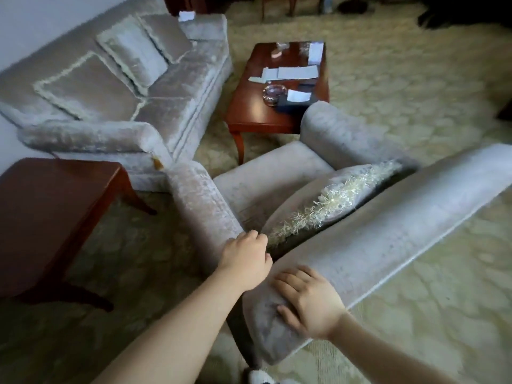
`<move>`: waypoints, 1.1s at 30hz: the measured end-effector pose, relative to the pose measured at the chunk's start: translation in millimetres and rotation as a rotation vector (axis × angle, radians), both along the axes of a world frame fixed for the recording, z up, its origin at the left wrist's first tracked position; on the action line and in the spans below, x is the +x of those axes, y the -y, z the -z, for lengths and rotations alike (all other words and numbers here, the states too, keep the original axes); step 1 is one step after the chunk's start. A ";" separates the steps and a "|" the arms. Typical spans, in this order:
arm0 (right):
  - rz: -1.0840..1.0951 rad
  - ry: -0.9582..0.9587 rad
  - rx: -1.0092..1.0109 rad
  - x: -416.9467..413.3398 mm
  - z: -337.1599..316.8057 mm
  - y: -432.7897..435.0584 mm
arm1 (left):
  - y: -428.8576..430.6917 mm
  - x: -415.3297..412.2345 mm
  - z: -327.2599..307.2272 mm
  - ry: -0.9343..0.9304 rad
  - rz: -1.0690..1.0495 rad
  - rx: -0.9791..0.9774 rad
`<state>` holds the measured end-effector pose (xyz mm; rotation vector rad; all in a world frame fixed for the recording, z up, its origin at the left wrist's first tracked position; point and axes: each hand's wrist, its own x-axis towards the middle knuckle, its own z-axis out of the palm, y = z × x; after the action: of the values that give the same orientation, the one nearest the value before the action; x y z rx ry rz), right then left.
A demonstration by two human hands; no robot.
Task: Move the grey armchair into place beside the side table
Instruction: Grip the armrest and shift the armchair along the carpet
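Observation:
The grey armchair [374,225] stands in front of me, seen from behind its backrest, with a fringed cushion [327,203] leaning on the seat. My left hand [246,259] grips the rear end of the chair's left armrest. My right hand [307,297] lies flat on the top of the backrest at its left corner, fingers wrapped over the edge. The dark wooden side table [47,212] stands at the left, a strip of carpet away from the chair's left armrest.
A grey sofa [177,87] with several cushions runs along the wall at the back left. A wooden coffee table [257,112] with papers and a glass ashtray stands just beyond the armchair's front. Patterned carpet [415,314] spreads to the right.

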<state>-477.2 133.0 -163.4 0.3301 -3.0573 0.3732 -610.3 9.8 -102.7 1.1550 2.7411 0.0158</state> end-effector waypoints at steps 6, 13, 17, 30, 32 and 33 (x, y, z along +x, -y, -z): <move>0.507 -0.100 -0.097 8.2 5.0 25.3 | -48.9 -18.7 -1.7 -0.017 0.322 0.059; 1.545 0.116 -0.268 4.7 5.6 79.2 | -25.2 -53.4 15.6 -0.144 0.888 -0.063; 2.034 0.018 -0.804 -28.6 -0.7 117.5 | -11.4 -77.2 17.3 -0.161 1.083 -0.120; 2.305 -0.295 -0.554 -47.3 2.1 131.7 | -83.2 26.4 23.5 0.099 1.598 0.097; 2.310 -0.311 -0.544 -48.3 2.5 132.1 | -94.6 31.5 28.3 -0.018 1.690 0.054; 2.312 -0.315 -0.534 -49.0 2.6 133.4 | -98.8 33.6 32.1 -0.089 1.745 0.020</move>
<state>-526.2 -0.4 -166.0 -2.2709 -1.1612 0.5853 -576.7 108.6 -134.8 2.9574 0.9209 -0.2096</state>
